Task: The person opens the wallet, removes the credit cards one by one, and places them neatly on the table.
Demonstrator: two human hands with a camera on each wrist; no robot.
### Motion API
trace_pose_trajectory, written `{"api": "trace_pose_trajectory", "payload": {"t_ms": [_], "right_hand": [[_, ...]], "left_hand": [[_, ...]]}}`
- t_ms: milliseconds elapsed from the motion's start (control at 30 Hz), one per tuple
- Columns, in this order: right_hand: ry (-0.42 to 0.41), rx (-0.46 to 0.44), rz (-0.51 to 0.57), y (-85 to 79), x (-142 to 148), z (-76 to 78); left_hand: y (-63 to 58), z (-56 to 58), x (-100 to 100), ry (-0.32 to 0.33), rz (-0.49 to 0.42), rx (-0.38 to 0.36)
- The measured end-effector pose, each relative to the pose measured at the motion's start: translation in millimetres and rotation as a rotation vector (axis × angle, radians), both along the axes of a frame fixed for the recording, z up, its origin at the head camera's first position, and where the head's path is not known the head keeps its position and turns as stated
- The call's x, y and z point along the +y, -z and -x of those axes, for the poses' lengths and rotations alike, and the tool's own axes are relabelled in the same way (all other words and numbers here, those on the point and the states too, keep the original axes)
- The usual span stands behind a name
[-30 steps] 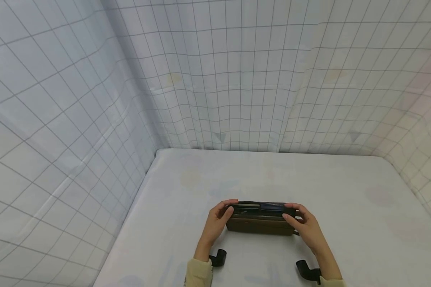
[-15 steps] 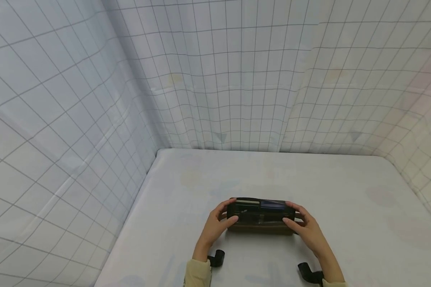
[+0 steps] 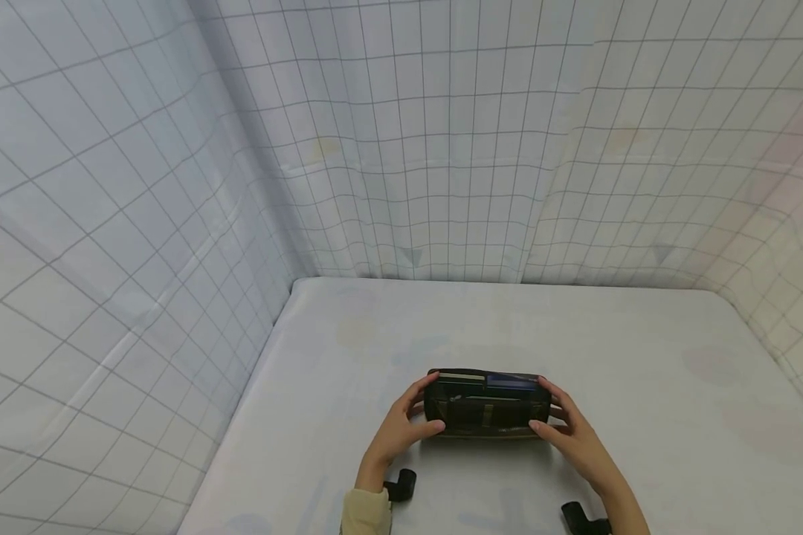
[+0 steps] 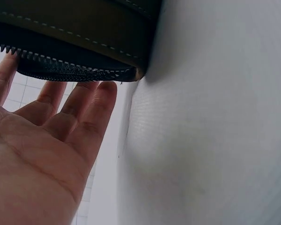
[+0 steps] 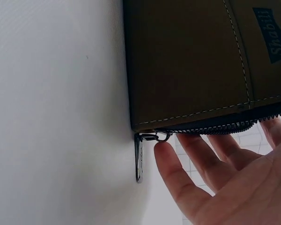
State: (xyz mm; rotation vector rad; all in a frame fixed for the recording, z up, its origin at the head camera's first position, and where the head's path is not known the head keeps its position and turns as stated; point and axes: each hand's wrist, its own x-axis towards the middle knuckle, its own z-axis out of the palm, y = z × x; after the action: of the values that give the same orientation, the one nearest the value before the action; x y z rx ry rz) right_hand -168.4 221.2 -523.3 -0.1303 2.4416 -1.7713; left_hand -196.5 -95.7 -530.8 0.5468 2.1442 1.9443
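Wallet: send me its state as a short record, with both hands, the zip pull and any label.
wallet: unzipped, mouth open, standing on the table
left hand: holds the left end
right hand: holds the right end
zip pull: at the right end, low, by the table
label: "Shabili", on the brown outside
inside: dark; contents unclear

Curtained booth (image 3: pixel 134 186) — gridded white cloth walls (image 3: pixel 415 148)

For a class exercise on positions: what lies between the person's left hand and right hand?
An unzipped wallet lies between the left hand and the right hand, as the head view shows.
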Motion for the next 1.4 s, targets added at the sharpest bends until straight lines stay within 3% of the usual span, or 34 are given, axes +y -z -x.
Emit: {"api": "trace_pose_trajectory", "payload": {"t_ms": [67,233,300,533,767,933,1167,1300,1400], "right_hand": [[-0.006,-0.001,-0.002,-0.7,-0.3,-0.7],[-0.014,-0.021,-0.009,-0.9,-0.8,-1.9],[-0.018,-0.029,-0.004,-0.1,-0.6,-2.2],[-0.040,-0.006,0.004,2.1,0.1,-3.6],[-0.083,-0.005,0.004,4.3,2.5,-6.9],[-0.115,-0.020,0.023,7.8,4.5,-9.5],[-0.072,-0.051,0.007,8.0,3.2,-13.9],[-0.046,-0.074,-0.031,5.1,3.5,-16.4],[-0.041,-0.042,-0.085,-0.4,4.9,-17.3]], "left_hand": [[10.5,3.2,-1.0,-0.009,0.000,0.013],[12.6,3.5,-2.2,-0.007,-0.004,0.022],[9.8,2.5,-2.2,0.000,-0.014,0.005],[-16.7,-6.1,-0.9,0.028,-0.016,0.007],[-20.3,-8.2,-1.0,0.077,-0.031,-0.014],[-14.7,-7.4,-3.8,0.144,-0.033,-0.019],[14.5,2.4,-6.0,0.162,-0.011,0.018],[17.8,4.5,-5.5,0.178,-0.002,0.050],[18.2,5.2,-5.1,0.181,-0.002,0.062]]}}
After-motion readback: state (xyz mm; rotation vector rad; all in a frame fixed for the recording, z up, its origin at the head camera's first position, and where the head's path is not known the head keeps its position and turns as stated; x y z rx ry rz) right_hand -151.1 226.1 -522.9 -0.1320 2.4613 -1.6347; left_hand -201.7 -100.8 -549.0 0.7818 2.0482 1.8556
